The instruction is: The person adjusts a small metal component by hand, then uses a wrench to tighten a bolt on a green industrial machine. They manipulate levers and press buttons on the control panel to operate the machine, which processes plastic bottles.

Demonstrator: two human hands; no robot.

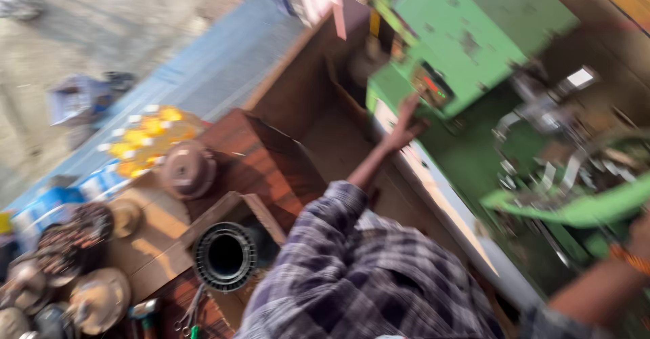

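On green machine, left hand rests.

One green metal lathe machine; one ribbed black motor stator ring; one brown round metal end cover; two hands, left and right.

Plaid sleeve — grey, purple — pushed up

A ribbed black motor stator sits in an open cardboard box on the worktop, with a brown round cover behind it, rusty metal end caps to its side and scissors just beside it.
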